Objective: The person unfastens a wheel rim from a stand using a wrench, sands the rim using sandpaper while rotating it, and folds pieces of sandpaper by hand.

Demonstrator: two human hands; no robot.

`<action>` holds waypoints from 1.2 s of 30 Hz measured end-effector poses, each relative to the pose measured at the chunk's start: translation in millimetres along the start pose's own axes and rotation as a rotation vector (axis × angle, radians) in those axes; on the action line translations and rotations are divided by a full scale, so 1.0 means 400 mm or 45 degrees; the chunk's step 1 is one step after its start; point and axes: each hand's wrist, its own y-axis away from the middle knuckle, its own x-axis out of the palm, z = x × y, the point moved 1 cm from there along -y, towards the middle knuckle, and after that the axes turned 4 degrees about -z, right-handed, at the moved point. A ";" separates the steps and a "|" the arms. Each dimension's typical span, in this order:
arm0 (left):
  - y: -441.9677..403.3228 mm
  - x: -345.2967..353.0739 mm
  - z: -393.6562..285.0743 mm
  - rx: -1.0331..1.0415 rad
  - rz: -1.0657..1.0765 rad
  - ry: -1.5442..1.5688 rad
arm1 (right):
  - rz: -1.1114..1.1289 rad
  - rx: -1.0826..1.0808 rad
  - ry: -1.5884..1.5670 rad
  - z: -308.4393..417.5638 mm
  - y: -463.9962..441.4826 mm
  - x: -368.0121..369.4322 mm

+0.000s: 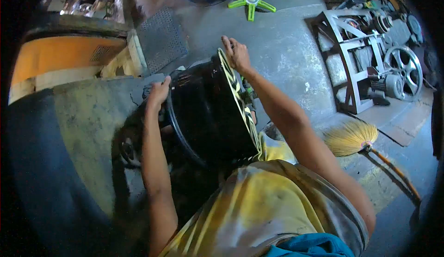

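Note:
In front of my body, a large black drum [199, 109] lies tipped on its side, glossy, with a raised lip around its left end. A pale yellow and black pattern runs along its right edge. My left hand [159, 94] grips the lip at the upper left, fingers partly hidden behind it. On the far side, my right hand [236, 54] holds the top of the patterned edge, its fingers bent over it. The drum's lower part is in shadow near my stained yellow shirt [259, 192]. What supports it underneath cannot be seen.
A straw broom [354, 139] lies on the floor at the right. Behind it stands a metal frame [349, 58] with a motor and a spoked wheel [403, 73]. A green star-shaped base [252, 3] is at the back, an orange panel [60, 58] at the left.

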 end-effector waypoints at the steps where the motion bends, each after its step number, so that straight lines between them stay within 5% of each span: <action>1: 0.026 0.027 0.031 0.135 -0.252 -0.070 | 0.048 0.048 0.055 -0.013 -0.010 0.014; 3: 0.063 0.057 0.014 0.170 -0.315 -0.160 | 0.143 0.323 0.103 -0.042 -0.042 0.052; 10: 0.052 0.076 0.012 0.191 -0.378 -0.310 | 0.129 0.549 0.161 -0.078 -0.072 0.085; 17: 0.041 0.070 -0.006 0.158 -0.348 -0.223 | 0.174 0.513 0.261 -0.069 -0.092 0.070; 19: 0.045 0.073 -0.001 0.156 -0.374 -0.225 | -0.323 0.006 0.333 -0.072 -0.098 0.059; 23: 0.066 0.082 -0.006 0.133 -0.363 -0.173 | -0.282 0.047 0.235 -0.047 -0.103 0.066; 26: 0.063 0.079 0.015 0.076 -0.298 -0.182 | 0.182 0.531 0.103 -0.059 -0.097 0.101; 31: 0.030 0.076 -0.003 0.147 -0.356 -0.207 | 0.137 0.493 0.226 -0.042 -0.103 0.093; 33: 0.034 0.080 0.003 0.183 -0.403 -0.184 | -0.273 0.142 0.279 0.011 -0.098 0.056; 36: 0.029 0.078 0.007 0.110 -0.326 -0.188 | -0.142 0.374 0.212 -0.083 -0.072 0.124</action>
